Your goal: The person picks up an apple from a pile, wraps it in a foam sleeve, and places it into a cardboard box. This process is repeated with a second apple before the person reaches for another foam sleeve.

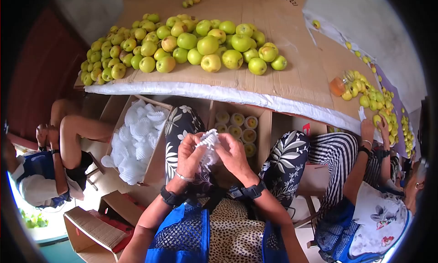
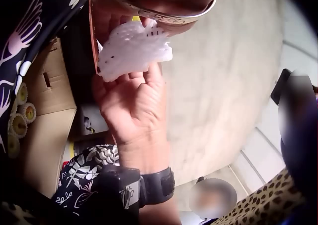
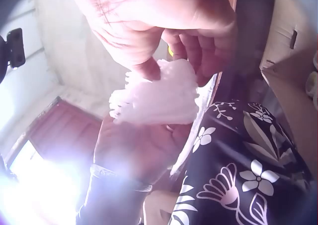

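A white foam net [image 1: 210, 146] is between the two hands, above the lap. The left hand [image 1: 186, 156], with a bracelet at its wrist, pinches one side of it; the right hand [image 1: 233, 154] pinches the other side. In the left wrist view the foam net [image 2: 134, 51] looks bunched, with the right hand [image 2: 134, 103] below it. In the right wrist view the right thumb presses on the foam net [image 3: 159, 93], and the left hand [image 3: 134, 148] lies under it. No fruit shows inside the net.
Green-yellow apples [image 1: 207, 45] are heaped on the cardboard-covered table [image 1: 283, 83]. Below its edge stand a box of white foam nets [image 1: 137, 135] and a box holding wrapped apples [image 1: 237, 119]. People sit at left and right. An empty carton [image 1: 100, 229] lies on the floor.
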